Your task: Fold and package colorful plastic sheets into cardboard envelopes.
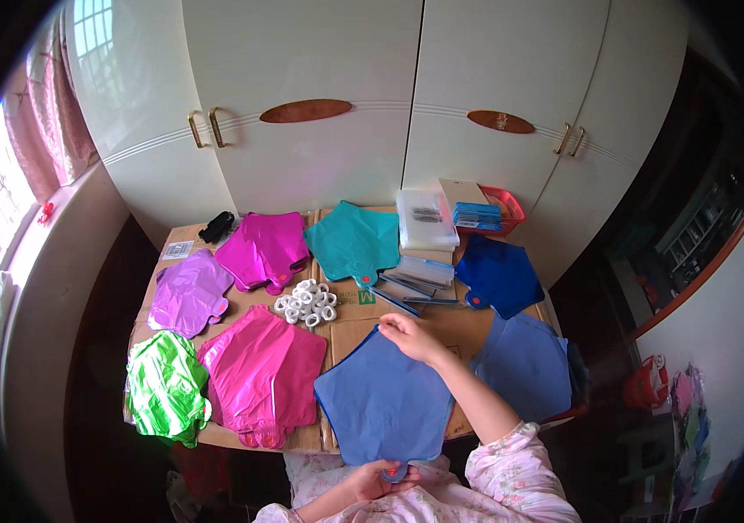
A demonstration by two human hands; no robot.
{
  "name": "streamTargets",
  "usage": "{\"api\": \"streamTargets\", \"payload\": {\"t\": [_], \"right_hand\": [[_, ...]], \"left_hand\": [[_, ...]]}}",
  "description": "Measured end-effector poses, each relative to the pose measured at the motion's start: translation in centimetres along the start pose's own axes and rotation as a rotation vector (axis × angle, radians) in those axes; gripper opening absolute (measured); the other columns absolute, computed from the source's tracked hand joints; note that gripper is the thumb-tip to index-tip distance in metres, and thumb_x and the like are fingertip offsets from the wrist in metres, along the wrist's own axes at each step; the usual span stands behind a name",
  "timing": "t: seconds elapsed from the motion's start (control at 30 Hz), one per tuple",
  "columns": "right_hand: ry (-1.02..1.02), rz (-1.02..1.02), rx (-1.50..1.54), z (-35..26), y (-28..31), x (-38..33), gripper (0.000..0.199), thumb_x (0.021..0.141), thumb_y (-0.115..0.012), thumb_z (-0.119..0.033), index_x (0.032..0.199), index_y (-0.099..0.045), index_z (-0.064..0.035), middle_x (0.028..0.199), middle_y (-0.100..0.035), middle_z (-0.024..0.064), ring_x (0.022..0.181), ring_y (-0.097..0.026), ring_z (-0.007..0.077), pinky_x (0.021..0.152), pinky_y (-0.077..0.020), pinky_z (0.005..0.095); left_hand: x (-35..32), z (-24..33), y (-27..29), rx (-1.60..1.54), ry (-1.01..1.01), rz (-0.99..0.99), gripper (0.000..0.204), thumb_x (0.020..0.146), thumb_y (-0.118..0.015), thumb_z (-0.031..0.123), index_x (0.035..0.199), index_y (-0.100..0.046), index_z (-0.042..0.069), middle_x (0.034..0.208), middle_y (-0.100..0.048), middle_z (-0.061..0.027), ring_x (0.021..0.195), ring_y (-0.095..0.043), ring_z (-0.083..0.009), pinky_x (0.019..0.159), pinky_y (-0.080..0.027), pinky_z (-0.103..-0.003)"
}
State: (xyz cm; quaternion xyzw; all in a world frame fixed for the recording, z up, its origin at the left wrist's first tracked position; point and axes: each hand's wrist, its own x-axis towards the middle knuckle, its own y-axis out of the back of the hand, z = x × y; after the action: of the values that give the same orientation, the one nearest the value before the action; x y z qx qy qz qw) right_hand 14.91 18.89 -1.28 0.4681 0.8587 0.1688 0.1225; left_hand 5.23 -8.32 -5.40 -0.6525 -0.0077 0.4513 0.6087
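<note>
Left hand (378, 479) pinches blue balloon (385, 401) tab; right hand (411, 336) grips far tip. Balloon flat; other stacks beyond lie untouched.

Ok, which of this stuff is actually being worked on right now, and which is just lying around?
In hand: blue foil balloon, held by left hand and right hand.

Lying about: white rings, green balloon, pink balloons, teal balloon, red basket.

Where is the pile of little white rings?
The white rings lie mid-table in the head view, between the magenta balloon and the pink balloon, left of the right hand.
</note>
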Motion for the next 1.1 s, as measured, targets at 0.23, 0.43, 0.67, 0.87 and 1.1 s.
{"api": "streamTargets", "payload": {"t": [0.23,0.43,0.67,0.87,1.1], "right_hand": [[-0.292,-0.044,-0.700,-5.9,-0.7,2.7,0.057,0.084,-0.048,-0.061,0.086,-0.069,-0.0081,0.084,-0.068,0.0117,0.084,-0.065,0.0295,0.073,-0.0500,0.0395],[-0.263,-0.097,-0.719,-5.1,-0.7,3.4,0.039,0.081,-0.055,-0.045,0.089,-0.070,-0.0100,0.095,-0.068,0.0145,0.091,-0.065,0.0303,0.079,-0.0511,0.0410],[-0.169,-0.104,-0.563,-3.5,0.5,3.2,0.027,0.082,-0.059,-0.034,0.085,-0.070,-0.0092,0.088,-0.068,0.0158,0.086,-0.065,0.0316,0.078,-0.0507,0.0423],[-0.113,-0.133,-0.570,-4.0,0.4,3.0,0.026,0.084,-0.061,-0.032,0.082,-0.068,-0.0075,0.084,-0.068,0.0157,0.082,-0.065,0.0314,0.073,-0.0505,0.0417],[-0.068,-0.107,-0.475,-2.9,0.5,3.2,0.025,0.084,-0.062,-0.031,0.086,-0.067,-0.0068,0.083,-0.067,0.0152,0.079,-0.065,0.0305,0.071,-0.0499,0.0402]], "left_hand": [[2.7,-0.7,4.6,-0.257,0.083,-0.410,0.032,0.091,-0.053,0.021,0.106,-0.055,-0.007,0.100,-0.062,-0.0151,0.096,-0.061,-0.0283,0.097,-0.046,-0.039],[1.0,-0.2,1.5,-0.103,0.041,-0.145,0.037,0.091,-0.051,0.026,0.105,-0.056,-0.008,0.104,-0.061,-0.0162,0.102,-0.059,-0.0295,0.097,-0.044,-0.038],[0.1,0.0,0.6,-0.188,0.008,-0.116,0.047,0.093,-0.047,0.036,0.110,-0.052,-0.008,0.105,-0.060,-0.0189,0.105,-0.058,-0.0324,0.093,-0.047,-0.042],[0.1,0.1,0.5,-0.250,-0.038,-0.184,0.058,0.095,-0.039,0.048,0.112,-0.051,-0.005,0.102,-0.061,-0.0173,0.099,-0.060,-0.0303,0.084,-0.051,-0.040],[0.4,0.4,-0.1,-0.321,-0.014,-0.078,0.058,0.094,-0.038,0.055,0.113,-0.048,0.002,0.092,-0.059,-0.0153,0.085,-0.058,-0.0287,0.079,-0.051,-0.041]]}}
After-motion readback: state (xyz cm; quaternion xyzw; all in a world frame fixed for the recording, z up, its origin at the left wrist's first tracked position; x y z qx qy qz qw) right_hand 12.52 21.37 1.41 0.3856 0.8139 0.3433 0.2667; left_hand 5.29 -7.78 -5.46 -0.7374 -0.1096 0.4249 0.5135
